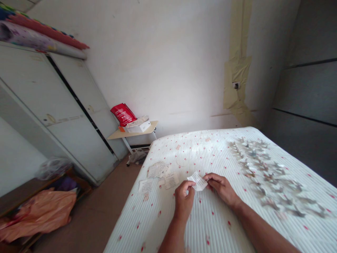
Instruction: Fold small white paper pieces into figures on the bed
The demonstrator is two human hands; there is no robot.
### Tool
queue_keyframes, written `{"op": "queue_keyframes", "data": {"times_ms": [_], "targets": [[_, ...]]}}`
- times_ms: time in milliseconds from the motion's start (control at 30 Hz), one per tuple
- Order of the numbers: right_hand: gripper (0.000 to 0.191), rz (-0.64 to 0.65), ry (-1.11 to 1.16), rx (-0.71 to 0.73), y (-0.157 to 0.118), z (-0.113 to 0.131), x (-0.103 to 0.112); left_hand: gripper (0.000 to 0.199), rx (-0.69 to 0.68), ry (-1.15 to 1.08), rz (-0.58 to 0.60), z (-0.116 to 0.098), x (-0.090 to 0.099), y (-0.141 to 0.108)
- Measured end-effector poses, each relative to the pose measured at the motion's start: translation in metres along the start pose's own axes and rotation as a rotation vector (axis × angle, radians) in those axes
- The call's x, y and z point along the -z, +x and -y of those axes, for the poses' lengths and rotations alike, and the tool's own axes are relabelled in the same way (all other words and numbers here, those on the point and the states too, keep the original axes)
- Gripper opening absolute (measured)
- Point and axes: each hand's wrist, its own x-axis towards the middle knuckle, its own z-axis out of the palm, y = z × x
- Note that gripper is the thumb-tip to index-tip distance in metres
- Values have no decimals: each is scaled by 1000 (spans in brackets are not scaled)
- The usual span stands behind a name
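Between my two hands is a small piece of printed paper [197,181], partly folded, held just above the bed. My left hand [183,196] pinches its left corner between thumb and fingers. At the right corner my right hand [219,186] grips the same sheet, fingers closed. Several flat printed paper pieces [171,180] lie to the left of my left hand, some overlapping. Off to the right, many small folded paper figures [268,172] stand in rough rows; they are blurred, and their exact shape is hard to make out.
The bed [221,225] has a white ribbed cover with red specks. Beyond its far left corner, a small table [114,134] carries a red bag [123,114] and a white box [139,127]. Grey cabinets [71,105] stand left, near an orange plastic bag [44,211].
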Motion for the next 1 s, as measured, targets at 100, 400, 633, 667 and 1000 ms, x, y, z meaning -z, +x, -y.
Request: {"op": "queue_keyframes", "data": {"times_ms": [100, 400, 633, 667, 1000], "targets": [[23, -21, -11, 37, 2, -5, 1, 22, -4, -22, 7, -3, 1, 0], [16, 91, 42, 143, 1, -1, 0, 21, -55, -27, 45, -10, 2, 0], [18, 93, 33, 93, 0, -4, -2, 18, -61, -59, 13, -9, 1, 2], [18, 91, 33, 89, 0, -5, -2, 18, -60, -67, 15, -8, 1, 2], [17, 81, 8, 65, -2, -3, -6, 15, 22, -75, 39, -11, 1, 2]]}}
